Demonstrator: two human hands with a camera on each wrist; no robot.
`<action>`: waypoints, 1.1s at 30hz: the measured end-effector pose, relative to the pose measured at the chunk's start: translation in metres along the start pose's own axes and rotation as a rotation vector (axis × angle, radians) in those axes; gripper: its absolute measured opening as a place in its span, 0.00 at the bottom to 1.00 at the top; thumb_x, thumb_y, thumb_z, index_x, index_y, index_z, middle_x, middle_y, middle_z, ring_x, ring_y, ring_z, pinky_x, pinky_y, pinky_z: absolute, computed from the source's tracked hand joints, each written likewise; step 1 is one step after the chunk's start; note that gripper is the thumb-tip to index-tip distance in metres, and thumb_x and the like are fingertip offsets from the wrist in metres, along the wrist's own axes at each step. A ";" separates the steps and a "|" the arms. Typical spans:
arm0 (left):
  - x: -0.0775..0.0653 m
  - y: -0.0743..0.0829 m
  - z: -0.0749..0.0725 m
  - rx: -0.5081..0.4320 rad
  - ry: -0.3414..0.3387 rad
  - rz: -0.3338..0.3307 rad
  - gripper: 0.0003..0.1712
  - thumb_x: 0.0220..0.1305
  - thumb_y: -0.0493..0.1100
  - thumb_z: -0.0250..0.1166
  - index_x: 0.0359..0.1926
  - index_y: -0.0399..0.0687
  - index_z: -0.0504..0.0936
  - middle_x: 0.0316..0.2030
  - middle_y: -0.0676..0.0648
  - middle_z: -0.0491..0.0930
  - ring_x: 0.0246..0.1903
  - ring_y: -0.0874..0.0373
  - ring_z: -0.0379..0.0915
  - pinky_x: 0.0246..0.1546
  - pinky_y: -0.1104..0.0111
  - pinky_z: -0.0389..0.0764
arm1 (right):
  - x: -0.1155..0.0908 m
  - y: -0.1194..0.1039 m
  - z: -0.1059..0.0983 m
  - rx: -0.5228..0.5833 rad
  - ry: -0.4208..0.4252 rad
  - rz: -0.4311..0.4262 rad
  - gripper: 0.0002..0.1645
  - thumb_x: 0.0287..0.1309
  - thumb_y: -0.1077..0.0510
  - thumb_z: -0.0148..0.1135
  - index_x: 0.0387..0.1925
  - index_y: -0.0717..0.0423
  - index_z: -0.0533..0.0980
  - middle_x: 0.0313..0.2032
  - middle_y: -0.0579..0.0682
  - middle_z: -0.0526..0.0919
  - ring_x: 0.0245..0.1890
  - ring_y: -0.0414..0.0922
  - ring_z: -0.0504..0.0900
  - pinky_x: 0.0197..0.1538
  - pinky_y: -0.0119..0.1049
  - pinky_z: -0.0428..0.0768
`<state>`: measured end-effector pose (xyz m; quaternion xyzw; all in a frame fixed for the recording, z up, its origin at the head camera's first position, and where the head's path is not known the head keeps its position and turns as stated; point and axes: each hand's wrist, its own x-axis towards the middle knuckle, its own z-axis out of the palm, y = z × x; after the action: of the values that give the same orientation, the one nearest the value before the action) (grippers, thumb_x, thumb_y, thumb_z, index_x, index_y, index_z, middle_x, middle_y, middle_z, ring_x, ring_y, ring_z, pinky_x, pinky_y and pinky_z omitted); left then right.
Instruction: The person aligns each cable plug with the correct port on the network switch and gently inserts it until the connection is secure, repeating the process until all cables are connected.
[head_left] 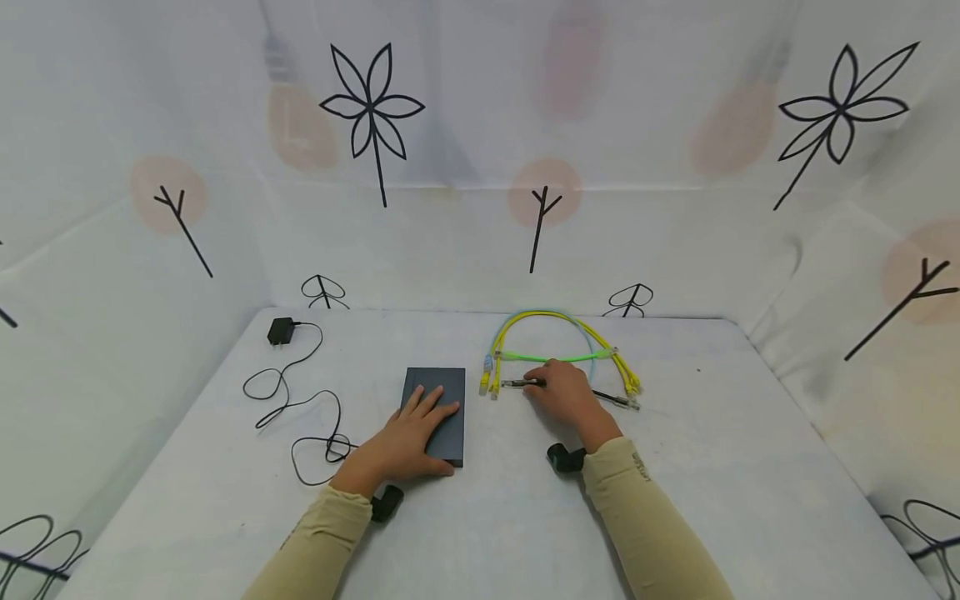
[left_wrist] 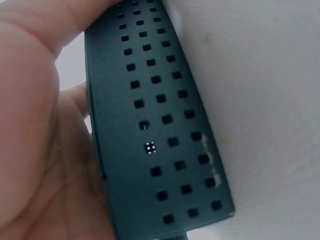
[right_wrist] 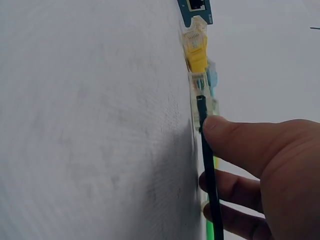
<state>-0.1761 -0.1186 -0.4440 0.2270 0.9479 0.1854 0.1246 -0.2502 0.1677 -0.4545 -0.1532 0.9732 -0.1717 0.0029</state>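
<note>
A flat dark blue-grey network switch (head_left: pixel 442 437) lies on the table, and my left hand (head_left: pixel 408 437) rests on its top with the fingers spread. Rows of small square vent holes show along the side of the switch (left_wrist: pixel 117 100) in the left wrist view, beside the palm. My right hand (head_left: pixel 562 392) pinches a short black network cable (right_wrist: pixel 209 170) just behind its clear plug (right_wrist: pixel 199 82). The cable's other plug (head_left: pixel 628 403) lies to the right of that hand. In the right wrist view, an Ethernet port (right_wrist: pixel 196 4) shows on the switch.
Yellow network cables (head_left: pixel 542 312), a light blue one and a green one (head_left: pixel 555 359) lie looped behind my right hand. At the far left, a black power adapter (head_left: pixel 281 331) has a tangled cord (head_left: pixel 330 392) running toward my left hand. Patterned white cloth walls (head_left: pixel 465 250) surround the table.
</note>
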 end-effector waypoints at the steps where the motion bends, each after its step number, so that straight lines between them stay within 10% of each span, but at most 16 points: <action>1: 0.000 0.000 0.000 0.000 -0.002 0.000 0.53 0.51 0.64 0.72 0.75 0.62 0.57 0.77 0.48 0.43 0.76 0.41 0.30 0.66 0.37 0.56 | 0.000 0.000 0.000 -0.006 0.003 -0.005 0.15 0.62 0.50 0.63 0.48 0.48 0.84 0.40 0.51 0.82 0.40 0.50 0.81 0.45 0.48 0.78; 33: -0.001 -0.001 0.001 -0.003 -0.002 0.004 0.53 0.52 0.63 0.71 0.75 0.62 0.56 0.78 0.48 0.42 0.77 0.43 0.29 0.67 0.38 0.55 | -0.004 -0.007 -0.012 0.200 -0.119 0.035 0.05 0.64 0.55 0.62 0.38 0.49 0.81 0.36 0.45 0.82 0.36 0.42 0.76 0.45 0.40 0.76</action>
<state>-0.1757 -0.1197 -0.4449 0.2291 0.9470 0.1867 0.1256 -0.2451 0.1669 -0.4414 -0.1449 0.9519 -0.2583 0.0788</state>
